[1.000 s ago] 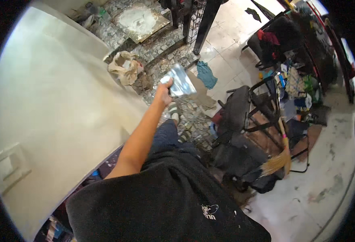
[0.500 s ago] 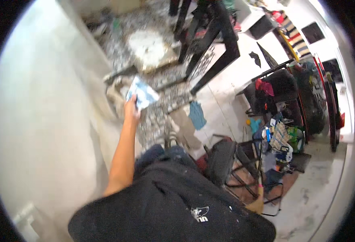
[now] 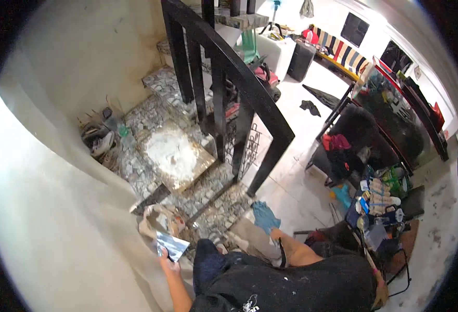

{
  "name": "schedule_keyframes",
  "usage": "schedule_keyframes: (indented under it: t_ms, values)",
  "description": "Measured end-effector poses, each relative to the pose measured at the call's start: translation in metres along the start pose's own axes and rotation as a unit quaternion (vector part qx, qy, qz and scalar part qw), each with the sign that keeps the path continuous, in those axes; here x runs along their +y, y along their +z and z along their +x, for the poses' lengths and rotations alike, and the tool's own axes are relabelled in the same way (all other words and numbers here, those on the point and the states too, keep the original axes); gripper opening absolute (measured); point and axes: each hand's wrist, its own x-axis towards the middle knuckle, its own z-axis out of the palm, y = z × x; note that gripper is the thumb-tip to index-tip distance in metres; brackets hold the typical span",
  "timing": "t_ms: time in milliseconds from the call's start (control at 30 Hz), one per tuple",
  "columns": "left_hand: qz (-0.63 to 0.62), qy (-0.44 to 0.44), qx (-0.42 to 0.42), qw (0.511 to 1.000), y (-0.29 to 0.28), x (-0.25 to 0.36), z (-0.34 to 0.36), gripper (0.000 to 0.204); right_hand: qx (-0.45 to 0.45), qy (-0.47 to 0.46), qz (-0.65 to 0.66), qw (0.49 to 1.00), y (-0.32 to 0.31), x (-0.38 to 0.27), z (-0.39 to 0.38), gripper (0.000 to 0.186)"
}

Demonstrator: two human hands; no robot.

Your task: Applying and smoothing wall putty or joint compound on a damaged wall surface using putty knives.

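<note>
My left hand (image 3: 169, 262) is closed on a flat, shiny metal plate (image 3: 171, 245), which looks like a trowel blade; any handle is hidden. The plate is tilted over an open beige sack (image 3: 156, 221) by the wall. My right hand (image 3: 276, 235) reaches down beside a blue cloth (image 3: 265, 216) on the floor. Its fingers are too small and unclear to make out, and whether it touches the cloth I cannot tell. Ahead, a board (image 3: 204, 160) on a stone step carries a spread of white paste or powder (image 3: 171, 153).
A black stair railing (image 3: 229, 62) rises beyond the board. Along the left runs a pale wall (image 3: 47, 208). A bucket-like container (image 3: 100, 140) stands in the corner. At right are a dark chair (image 3: 361, 130) and a heap of household items (image 3: 379, 200).
My view has swung up toward the stairs. My right arm now shows, reaching down near the blue cloth. The left hand still holds the metal plate, now lower in the picture.
</note>
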Motion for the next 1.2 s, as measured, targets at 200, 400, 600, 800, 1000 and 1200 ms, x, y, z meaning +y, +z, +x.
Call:
schedule_keyframes:
  t_ms: [200,400,600,800,1000,1200]
  values:
    - [0.061,-0.055,0.029,0.996,0.041,0.011,0.055,0.031,0.227,-0.126,-0.213,0.942,-0.017,0.075,0.154,0.06]
    - [0.046,-0.088,-0.002,0.995,0.064,-0.008,0.144,0.026,-0.056,-0.018,0.239,0.969,-0.169,-0.181,0.086,0.024]
    - [0.096,-0.09,0.094,0.987,0.067,-0.015,0.183,0.024,-0.065,-0.14,-0.05,0.987,-0.146,-0.163,0.188,0.037]
    - [0.113,-0.114,0.212,0.964,0.025,-0.056,0.164,0.029,-0.051,-0.244,-0.246,0.936,-0.113,-0.221,0.367,0.048]
    - [0.128,-0.207,0.334,0.911,-0.004,-0.102,0.129,0.022,0.309,-0.552,-0.364,0.684,-0.14,-0.269,0.552,0.036]
    - [0.209,-0.211,0.331,0.896,-0.014,-0.163,0.096,0.022,0.148,-0.445,-0.243,0.849,-0.09,-0.323,0.569,0.031]
